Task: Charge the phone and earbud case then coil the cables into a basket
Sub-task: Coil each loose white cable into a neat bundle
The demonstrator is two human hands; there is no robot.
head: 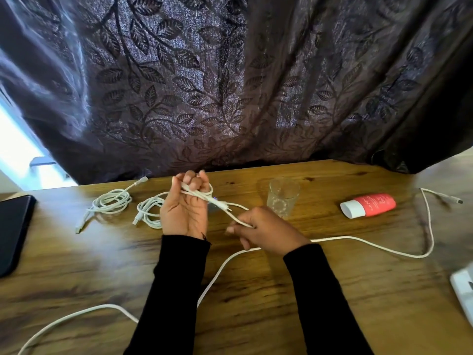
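My left hand (pixel 185 208) is raised palm-up above the wooden table (pixel 256 290), its fingers curled round loops of a white cable (pixel 222 204). My right hand (pixel 266 231) pinches the same cable a little to the right and lower. Two other white cables lie on the table: a coiled one (pixel 112 201) at the left and a looser coil (pixel 148 211) partly behind my left hand. A long white cable (pixel 371 243) trails from under my right hand to the right edge and back toward the lower left. No basket or earbud case is in view.
A clear drinking glass (pixel 283 196) stands just behind my right hand. A red tube with a white cap (pixel 368 204) lies to the right. A dark flat device (pixel 12 231) sits at the left edge, a white object (pixel 463 290) at the right edge. A dark curtain (pixel 230 85) hangs behind.
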